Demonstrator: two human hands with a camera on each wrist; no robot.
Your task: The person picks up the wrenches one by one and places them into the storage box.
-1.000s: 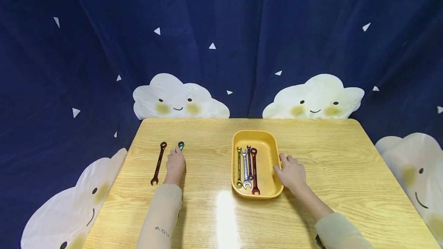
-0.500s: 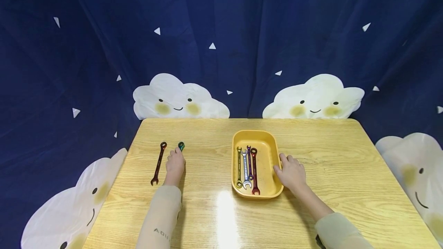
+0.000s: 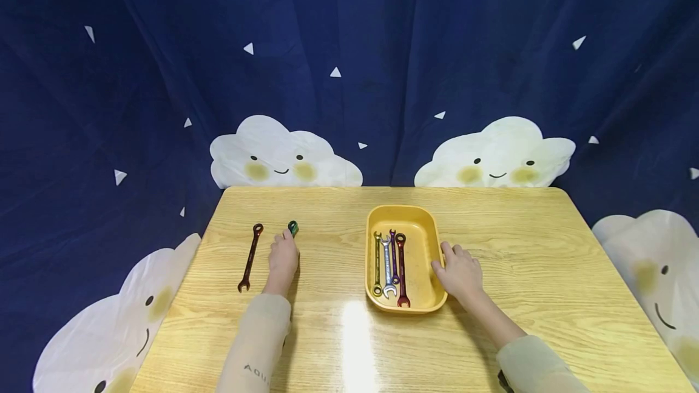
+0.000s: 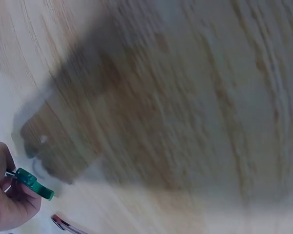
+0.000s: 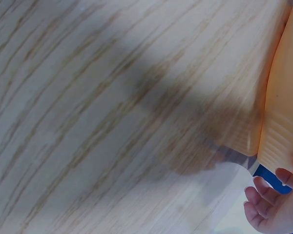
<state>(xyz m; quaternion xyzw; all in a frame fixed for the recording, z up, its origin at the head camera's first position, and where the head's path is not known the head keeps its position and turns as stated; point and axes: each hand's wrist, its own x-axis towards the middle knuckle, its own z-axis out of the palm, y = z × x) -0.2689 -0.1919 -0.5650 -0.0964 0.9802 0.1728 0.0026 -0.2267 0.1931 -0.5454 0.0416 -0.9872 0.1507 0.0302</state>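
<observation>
In the head view, my left hand grips a green ratcheting combination wrench over the left part of the table. The wrench's ring end sticks out past the fingers; most of its length is hidden by the hand. In the left wrist view, the green wrench pokes out between thumb and fingers. A dark red wrench lies just left of that hand. My right hand rests against the right rim of a yellow tray, fingers loosely bent. The right wrist view has its thumb by the tray's wall.
Inside the tray lie a yellow-green wrench, a silver wrench, a purple wrench and a red wrench. The wooden table ends at a dark blue curtain with cloud prints.
My left hand has shifted slightly to the right and away from me, carrying the green wrench along. The right hand and the tray stay where they were.
</observation>
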